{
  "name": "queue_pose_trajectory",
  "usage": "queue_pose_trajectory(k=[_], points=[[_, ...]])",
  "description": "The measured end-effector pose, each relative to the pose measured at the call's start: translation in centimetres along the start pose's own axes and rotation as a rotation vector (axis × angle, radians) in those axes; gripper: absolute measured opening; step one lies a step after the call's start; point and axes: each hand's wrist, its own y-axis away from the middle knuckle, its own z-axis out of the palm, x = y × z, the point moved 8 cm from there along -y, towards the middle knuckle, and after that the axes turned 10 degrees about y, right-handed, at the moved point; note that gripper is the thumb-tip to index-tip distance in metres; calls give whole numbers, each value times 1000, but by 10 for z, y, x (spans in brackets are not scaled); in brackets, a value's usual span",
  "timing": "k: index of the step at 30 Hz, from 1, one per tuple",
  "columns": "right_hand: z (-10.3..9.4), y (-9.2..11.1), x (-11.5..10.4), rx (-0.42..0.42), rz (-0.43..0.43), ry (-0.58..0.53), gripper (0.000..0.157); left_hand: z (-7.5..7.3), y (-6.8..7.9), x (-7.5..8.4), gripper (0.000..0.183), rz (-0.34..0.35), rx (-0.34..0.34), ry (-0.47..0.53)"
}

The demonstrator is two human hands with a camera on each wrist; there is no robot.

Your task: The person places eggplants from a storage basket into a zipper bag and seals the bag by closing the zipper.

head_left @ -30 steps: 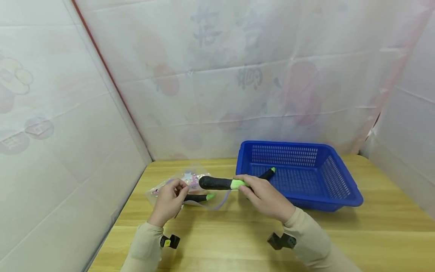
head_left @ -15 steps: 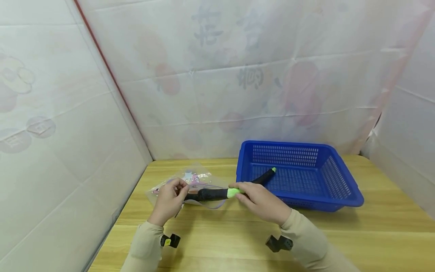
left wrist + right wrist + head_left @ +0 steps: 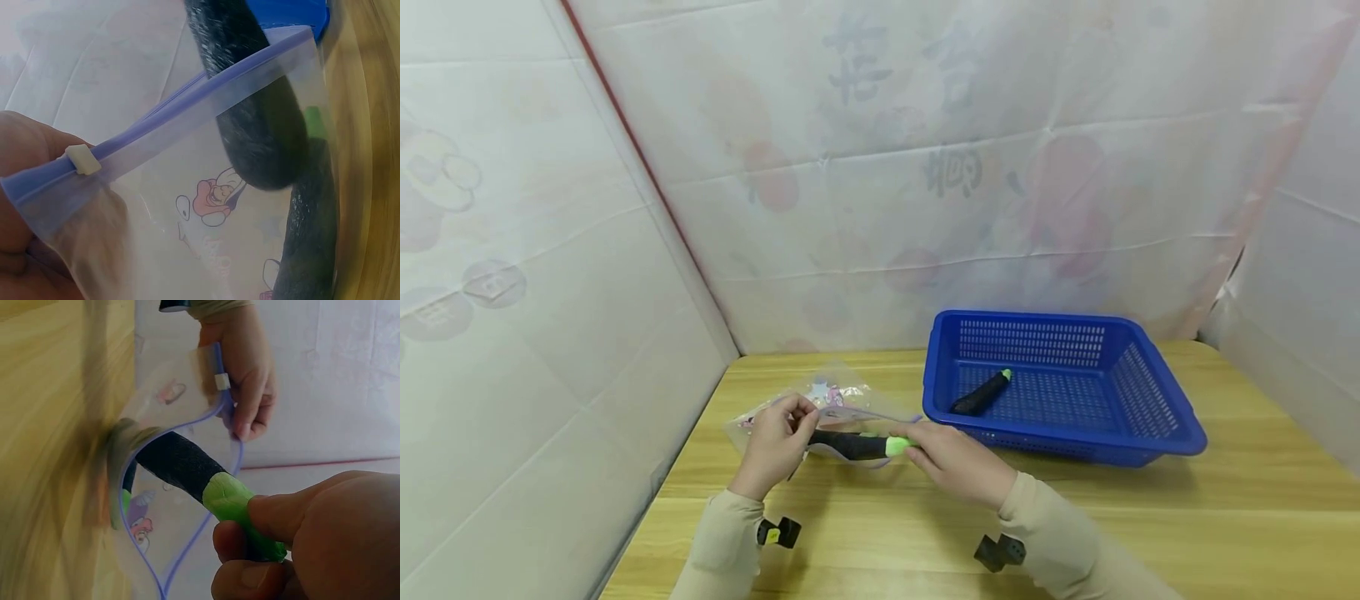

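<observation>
My right hand (image 3: 958, 461) pinches a long, near-black eggplant (image 3: 855, 446) by its bright green stem end (image 3: 228, 497). The eggplant's dark rounded end dips through the open mouth of a clear slider zip bag (image 3: 162, 231) with cartoon prints. My left hand (image 3: 777, 442) holds the bag's purple-edged rim at one corner, fingers close by the white slider (image 3: 83, 159). Inside the bag lies a second eggplant (image 3: 306, 231), green end toward the mouth. A third eggplant (image 3: 981, 393) rests in the blue basket.
The blue perforated basket (image 3: 1165, 375) stands on the wooden table (image 3: 880, 533) at the right, just beyond my right hand. Printed white sheeting (image 3: 880, 208) hangs behind the table and along both sides.
My right hand has moved left and down with the eggplant, from above the bag into its mouth. The left hand has kept its hold on the bag in the same place.
</observation>
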Motion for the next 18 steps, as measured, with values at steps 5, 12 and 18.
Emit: queue_pose_trajectory(k=[5,12,18], points=[[8,-2,-5,16,-49,-8,36,0,1,-1,12,7,12,-4],[17,-3,-5,-5,-32,-60,29,1,1,1,11,6,8,-8],[25,-5,-2,-7,2,-98,24,1,1,2,10,-3,-1,-21]])
